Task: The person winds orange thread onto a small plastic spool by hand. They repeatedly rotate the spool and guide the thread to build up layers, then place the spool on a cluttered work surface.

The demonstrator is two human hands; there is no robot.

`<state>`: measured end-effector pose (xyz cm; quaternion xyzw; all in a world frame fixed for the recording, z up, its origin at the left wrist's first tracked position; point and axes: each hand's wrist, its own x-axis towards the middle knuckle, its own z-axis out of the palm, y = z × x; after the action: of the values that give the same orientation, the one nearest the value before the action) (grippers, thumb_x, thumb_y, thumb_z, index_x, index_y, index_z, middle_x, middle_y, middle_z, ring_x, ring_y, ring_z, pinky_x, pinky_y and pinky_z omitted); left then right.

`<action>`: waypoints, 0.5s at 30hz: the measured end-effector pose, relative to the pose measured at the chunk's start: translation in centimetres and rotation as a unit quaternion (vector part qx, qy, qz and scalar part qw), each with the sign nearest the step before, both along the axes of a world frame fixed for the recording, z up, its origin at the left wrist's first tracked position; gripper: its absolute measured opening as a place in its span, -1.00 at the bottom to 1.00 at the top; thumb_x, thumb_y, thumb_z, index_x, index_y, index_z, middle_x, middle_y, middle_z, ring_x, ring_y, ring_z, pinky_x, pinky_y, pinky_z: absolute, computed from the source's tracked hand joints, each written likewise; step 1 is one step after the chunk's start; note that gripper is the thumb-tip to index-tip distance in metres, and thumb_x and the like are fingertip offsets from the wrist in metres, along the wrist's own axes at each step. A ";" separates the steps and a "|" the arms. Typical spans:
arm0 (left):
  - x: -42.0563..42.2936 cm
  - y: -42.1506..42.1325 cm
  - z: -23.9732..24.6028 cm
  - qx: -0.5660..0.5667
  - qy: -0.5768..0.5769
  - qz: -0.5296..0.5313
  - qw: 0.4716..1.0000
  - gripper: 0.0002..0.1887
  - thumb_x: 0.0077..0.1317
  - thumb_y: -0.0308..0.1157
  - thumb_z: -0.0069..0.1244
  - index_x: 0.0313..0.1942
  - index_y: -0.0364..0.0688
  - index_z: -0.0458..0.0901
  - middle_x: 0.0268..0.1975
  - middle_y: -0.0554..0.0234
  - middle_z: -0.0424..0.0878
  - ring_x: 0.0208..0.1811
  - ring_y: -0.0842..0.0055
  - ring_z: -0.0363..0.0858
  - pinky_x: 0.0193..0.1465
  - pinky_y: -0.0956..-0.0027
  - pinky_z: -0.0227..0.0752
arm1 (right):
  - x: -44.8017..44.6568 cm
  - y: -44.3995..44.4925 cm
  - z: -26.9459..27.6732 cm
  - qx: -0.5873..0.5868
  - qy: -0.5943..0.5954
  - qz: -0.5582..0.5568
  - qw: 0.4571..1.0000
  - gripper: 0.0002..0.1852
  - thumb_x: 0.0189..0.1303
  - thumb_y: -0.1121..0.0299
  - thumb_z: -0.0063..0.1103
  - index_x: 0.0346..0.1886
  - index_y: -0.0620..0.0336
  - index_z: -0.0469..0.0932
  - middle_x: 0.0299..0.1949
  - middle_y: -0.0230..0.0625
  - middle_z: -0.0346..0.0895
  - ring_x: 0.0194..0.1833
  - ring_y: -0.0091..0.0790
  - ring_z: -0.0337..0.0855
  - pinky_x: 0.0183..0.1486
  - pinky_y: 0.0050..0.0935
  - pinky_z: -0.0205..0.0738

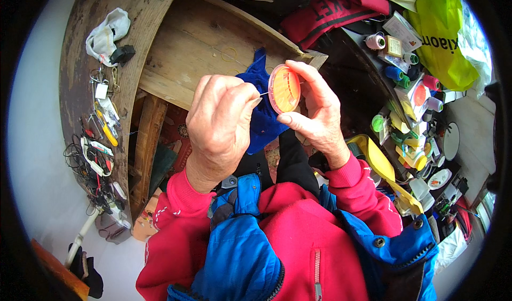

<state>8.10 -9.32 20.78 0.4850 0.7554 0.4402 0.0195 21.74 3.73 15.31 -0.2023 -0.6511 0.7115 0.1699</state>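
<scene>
My right hand (320, 109) grips a round, clear-rimmed plastic case (285, 89) by its edge, thumb below and fingers above. The case has an orange face with dark marks in an arc; it looks like a needle case and is held tilted. Between the thumb and forefinger of my left hand (222, 121) is a thin pale pin or needle (264, 94), its far end at the case's left rim. Whether it touches the case cannot be told. Behind and below both hands lies a dark blue cloth (258, 139), partly over an open wooden drawer (188, 41).
On the left, a worn wooden tabletop (74, 97) bears a white cloth (108, 33), yellow-handled pliers (106, 129) and tangled cables (76, 161). Several thread spools (394, 73) crowd a dark surface at right, near a yellow-green bag (440, 41) and a yellow plastic piece (380, 161).
</scene>
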 end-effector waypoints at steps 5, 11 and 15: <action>0.2 0.2 -0.1 -0.008 0.002 -0.004 1.000 -0.84 0.10 -0.67 0.16 -0.32 -0.29 0.57 -0.36 0.13 0.53 -0.33 0.30 0.52 -0.29 0.33 0.41 | 0.1 0.2 -0.1 0.039 -0.004 0.013 0.999 -0.08 -0.14 0.27 0.64 0.32 0.32 0.32 0.19 -0.27 0.37 0.23 -0.36 0.41 0.33 -0.36 0.26; 0.2 0.4 -0.3 -0.010 -0.009 -0.018 1.000 -0.73 -0.02 -0.67 0.24 -0.28 -0.28 0.59 -0.36 0.14 0.56 -0.33 0.26 0.57 -0.30 0.30 0.47 | 0.0 0.3 -0.1 0.062 -0.005 0.017 0.998 -0.09 -0.14 0.24 0.64 0.31 0.31 0.33 0.17 -0.27 0.37 0.21 -0.36 0.42 0.31 -0.38 0.27; 0.3 0.4 -0.4 0.018 -0.095 -0.005 0.995 -0.80 0.06 -0.66 0.25 -0.32 -0.30 0.59 -0.40 0.20 0.59 -0.42 0.49 0.55 -0.32 0.48 0.42 | 0.0 0.1 0.1 0.053 -0.008 -0.018 0.998 -0.19 -0.15 0.18 0.58 0.23 0.23 0.43 0.12 -0.16 0.47 0.18 -0.21 0.49 0.27 -0.30 0.32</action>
<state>8.41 -8.90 20.40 0.4450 0.7397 0.4976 0.0851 21.76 3.80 15.38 -0.2103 -0.6856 0.6713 0.1875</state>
